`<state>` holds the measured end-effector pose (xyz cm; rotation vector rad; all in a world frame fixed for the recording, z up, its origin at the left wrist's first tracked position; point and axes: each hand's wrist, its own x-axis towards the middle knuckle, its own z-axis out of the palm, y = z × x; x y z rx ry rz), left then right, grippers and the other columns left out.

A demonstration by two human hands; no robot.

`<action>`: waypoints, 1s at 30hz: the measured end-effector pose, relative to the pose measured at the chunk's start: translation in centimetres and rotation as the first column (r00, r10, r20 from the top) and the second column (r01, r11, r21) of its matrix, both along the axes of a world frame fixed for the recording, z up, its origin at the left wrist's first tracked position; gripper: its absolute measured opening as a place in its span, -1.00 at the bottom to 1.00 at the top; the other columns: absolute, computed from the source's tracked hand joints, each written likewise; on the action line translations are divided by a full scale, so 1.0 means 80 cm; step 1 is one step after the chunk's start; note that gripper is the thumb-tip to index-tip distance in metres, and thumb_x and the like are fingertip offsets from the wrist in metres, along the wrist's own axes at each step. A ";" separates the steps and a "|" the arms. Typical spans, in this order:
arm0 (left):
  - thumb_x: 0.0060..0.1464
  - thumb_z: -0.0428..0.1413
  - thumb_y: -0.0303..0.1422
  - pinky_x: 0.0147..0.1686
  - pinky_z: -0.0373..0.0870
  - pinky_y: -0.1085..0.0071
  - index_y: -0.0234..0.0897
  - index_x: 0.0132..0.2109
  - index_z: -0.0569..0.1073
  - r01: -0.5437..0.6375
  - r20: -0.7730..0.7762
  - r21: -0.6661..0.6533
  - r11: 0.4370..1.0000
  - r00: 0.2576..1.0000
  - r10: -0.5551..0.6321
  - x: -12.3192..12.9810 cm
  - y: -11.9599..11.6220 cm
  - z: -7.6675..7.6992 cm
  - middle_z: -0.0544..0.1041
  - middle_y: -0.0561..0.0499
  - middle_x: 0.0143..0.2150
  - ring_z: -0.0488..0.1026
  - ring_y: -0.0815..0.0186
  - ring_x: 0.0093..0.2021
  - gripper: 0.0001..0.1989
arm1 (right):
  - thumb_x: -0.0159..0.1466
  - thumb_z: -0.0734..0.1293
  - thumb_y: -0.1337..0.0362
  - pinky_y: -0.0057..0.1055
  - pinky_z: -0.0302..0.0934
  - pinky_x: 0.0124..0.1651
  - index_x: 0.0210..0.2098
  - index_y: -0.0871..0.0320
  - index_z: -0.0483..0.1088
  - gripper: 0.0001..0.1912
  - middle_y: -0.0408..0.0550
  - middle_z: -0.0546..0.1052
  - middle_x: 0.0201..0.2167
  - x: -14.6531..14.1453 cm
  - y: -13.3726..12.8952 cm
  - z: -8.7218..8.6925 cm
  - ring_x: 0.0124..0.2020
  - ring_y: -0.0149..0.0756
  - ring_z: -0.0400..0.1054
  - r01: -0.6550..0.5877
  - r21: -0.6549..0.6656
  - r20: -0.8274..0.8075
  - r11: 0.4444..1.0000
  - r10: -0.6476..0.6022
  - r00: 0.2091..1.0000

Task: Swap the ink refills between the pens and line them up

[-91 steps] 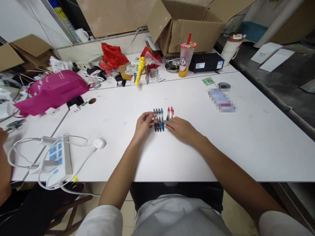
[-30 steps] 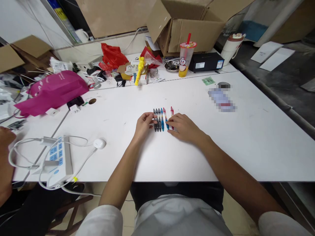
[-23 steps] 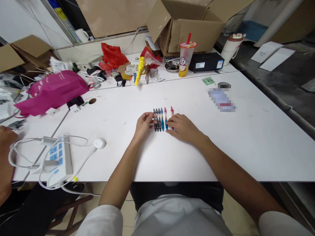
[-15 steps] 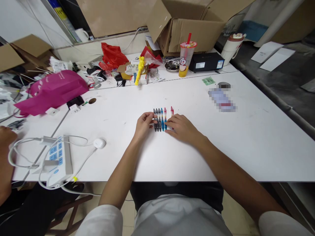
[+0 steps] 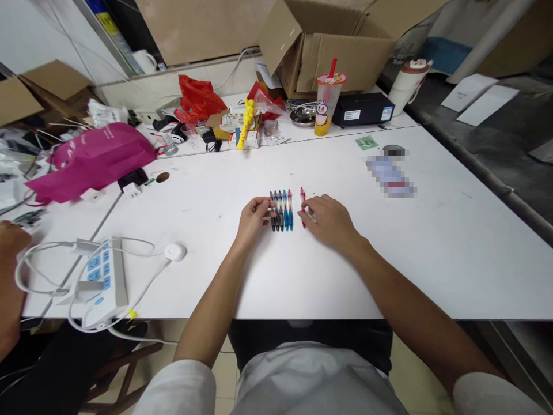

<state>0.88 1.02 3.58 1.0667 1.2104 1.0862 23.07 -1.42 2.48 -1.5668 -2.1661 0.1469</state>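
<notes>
Several click pens lie side by side in an upright row on the white table: black pens (image 5: 277,220) on the left, then a blue pen (image 5: 286,218) and a pen with a pink top and blue lower barrel (image 5: 291,219). A red pen (image 5: 303,195) lies a little apart to their right. My left hand (image 5: 254,218) rests against the left side of the row, fingers apart, the tips at the leftmost black pens. My right hand (image 5: 329,218) has its thumb and fingertips closed at the red pen, covering its middle.
A power strip (image 5: 113,282) with white cables lies to the left, near another person's arm (image 5: 11,282). Toward the back are a magenta bag (image 5: 97,158), a yellow stick-shaped object (image 5: 246,124), a drink cup (image 5: 326,106), a black box (image 5: 363,109) and a cardboard box (image 5: 341,63).
My right hand has moved right, from the right end of the pen row to the red pen. My left hand and the pens look unmoved.
</notes>
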 end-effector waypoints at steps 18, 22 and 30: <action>0.19 0.22 -0.21 -0.42 0.32 0.46 -0.24 -0.09 0.52 0.001 0.017 0.000 1.000 1.000 -0.001 0.000 0.002 -0.003 0.63 -0.13 0.00 0.55 0.34 -0.28 -0.78 | 0.36 0.29 0.12 -0.28 0.02 -0.34 -0.36 0.10 0.42 -0.77 0.02 0.57 -0.41 -0.001 0.002 0.006 -0.40 -0.14 0.39 0.325 -0.329 0.084 0.887 -0.315 0.945; 0.21 0.21 -0.23 -0.42 0.33 0.48 -0.23 -0.08 0.52 -0.011 0.012 -0.002 1.000 1.000 0.011 -0.001 0.003 -0.004 0.64 -0.12 0.00 0.58 0.34 -0.26 -0.79 | 0.43 0.23 0.12 -0.28 0.05 -0.31 -0.31 0.09 0.37 -0.77 -0.03 0.59 -0.40 0.002 0.002 0.012 -0.41 -0.20 0.37 0.275 -0.337 -0.187 0.900 -0.350 0.918; 0.21 0.27 -0.10 -0.03 0.57 0.27 -0.23 0.00 0.49 0.036 0.251 0.064 0.997 0.967 -0.051 0.005 0.003 -0.001 0.64 -0.19 0.07 0.64 0.16 0.02 -0.64 | 0.31 0.39 -0.11 -0.35 0.06 -0.40 -0.24 0.08 0.37 -0.62 -0.19 0.47 -0.50 -0.015 -0.006 0.013 -0.52 -0.37 0.17 -0.271 -0.348 -0.784 0.898 -0.120 0.609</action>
